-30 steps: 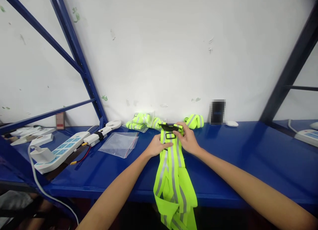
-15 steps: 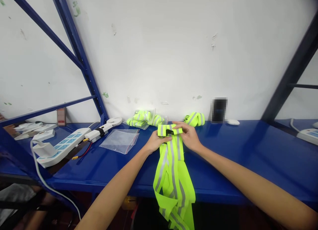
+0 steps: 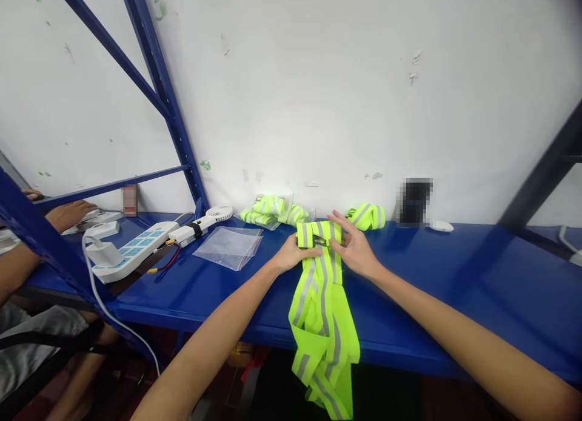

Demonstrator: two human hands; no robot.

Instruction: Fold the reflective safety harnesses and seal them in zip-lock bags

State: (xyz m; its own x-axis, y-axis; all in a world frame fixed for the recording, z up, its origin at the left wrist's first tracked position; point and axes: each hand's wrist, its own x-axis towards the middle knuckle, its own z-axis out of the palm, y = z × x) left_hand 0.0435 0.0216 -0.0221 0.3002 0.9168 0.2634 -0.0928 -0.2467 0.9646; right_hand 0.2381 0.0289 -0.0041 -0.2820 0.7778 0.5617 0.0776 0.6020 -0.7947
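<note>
A neon-yellow reflective strap (image 3: 324, 299) with grey stripes has its top end folded into a flat bundle on the table. A black buckle (image 3: 320, 241) shows at the front of the fold. My left hand (image 3: 291, 255) pinches the bundle's left side, thumb across the front below the buckle. At the right edge, my right hand (image 3: 357, 248) has its thumb against the fold and its index finger lifted; its other fingers are partly hidden. Loose lengths of strap hang over the table's front edge.
Bagged yellow straps (image 3: 268, 210) and a rolled strap (image 3: 367, 216) lie by the wall. Clear plastic bags (image 3: 228, 247), a handheld fan (image 3: 200, 227) and a power strip (image 3: 136, 251) are on the left. Another person's hand (image 3: 70, 215) rests beyond the blue post (image 3: 157, 75).
My right index finger has lifted off the top of the fold, and that hand has opened somewhat. The view has shifted left, bringing another person's arm into sight.
</note>
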